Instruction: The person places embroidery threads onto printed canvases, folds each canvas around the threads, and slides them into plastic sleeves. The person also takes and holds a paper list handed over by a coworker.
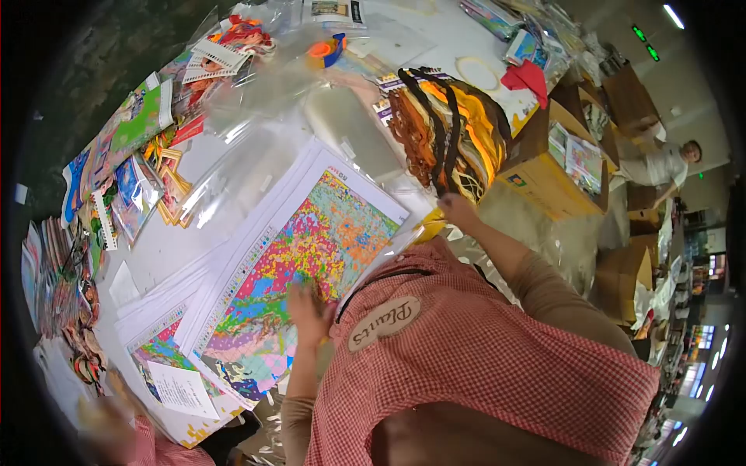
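Observation:
My left hand [307, 312] lies on a large printed chart [268, 287], a coloured grid pattern with a symbol key along one edge. Its fingers are stretched out over the paper, slightly blurred, with blue at the tips. At the near table edge my right hand [460, 211] is closed at the lower end of a thick bundle of embroidery threads [451, 128] in brown, orange, yellow, black and cream; its fingertips are partly hidden. A second chart [159, 349] lies partly under the first, with a white printed slip [184, 390] on it.
Clear plastic sleeves [346, 128] and an orange-and-blue tape dispenser [326, 50] lie beyond the chart. Thread bundles and packaged kits [124, 147] crowd the left side. Cardboard boxes [556, 175] stand at right, with another person [657, 167] behind; a blurred person sits at lower left.

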Action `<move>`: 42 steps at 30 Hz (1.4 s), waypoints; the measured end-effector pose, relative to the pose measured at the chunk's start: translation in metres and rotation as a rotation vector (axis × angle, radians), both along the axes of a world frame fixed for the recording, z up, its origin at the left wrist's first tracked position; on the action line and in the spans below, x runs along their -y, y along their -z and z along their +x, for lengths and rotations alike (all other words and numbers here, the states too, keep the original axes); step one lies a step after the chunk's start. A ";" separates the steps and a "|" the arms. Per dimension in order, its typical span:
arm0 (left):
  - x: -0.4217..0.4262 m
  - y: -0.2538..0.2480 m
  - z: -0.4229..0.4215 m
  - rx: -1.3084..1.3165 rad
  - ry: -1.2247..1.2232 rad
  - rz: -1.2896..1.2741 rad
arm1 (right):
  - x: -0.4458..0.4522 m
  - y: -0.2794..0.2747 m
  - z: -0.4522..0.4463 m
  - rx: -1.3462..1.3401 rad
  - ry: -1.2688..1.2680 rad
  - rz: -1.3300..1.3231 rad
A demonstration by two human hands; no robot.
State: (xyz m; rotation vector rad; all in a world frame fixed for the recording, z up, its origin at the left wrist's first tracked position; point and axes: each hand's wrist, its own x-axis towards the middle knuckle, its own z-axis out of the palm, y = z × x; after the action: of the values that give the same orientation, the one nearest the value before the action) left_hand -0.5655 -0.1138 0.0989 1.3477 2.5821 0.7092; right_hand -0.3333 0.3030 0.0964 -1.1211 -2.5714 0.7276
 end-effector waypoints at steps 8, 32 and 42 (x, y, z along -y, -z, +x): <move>-0.096 -0.005 0.032 -0.015 0.001 -0.180 | -0.153 -0.064 -0.101 -0.195 0.004 0.012; -0.292 -0.066 0.104 0.424 -0.239 -0.128 | -0.370 -0.061 -0.183 -0.058 -0.402 0.387; -0.277 0.018 0.121 0.038 0.048 -0.334 | -0.152 -0.091 0.088 0.254 -0.666 0.117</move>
State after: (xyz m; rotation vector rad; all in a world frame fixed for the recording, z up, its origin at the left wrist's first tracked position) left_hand -0.4446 0.1629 0.0810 1.2694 2.4867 0.2749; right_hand -0.2457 0.4553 0.1878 -0.3139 -3.1861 0.5679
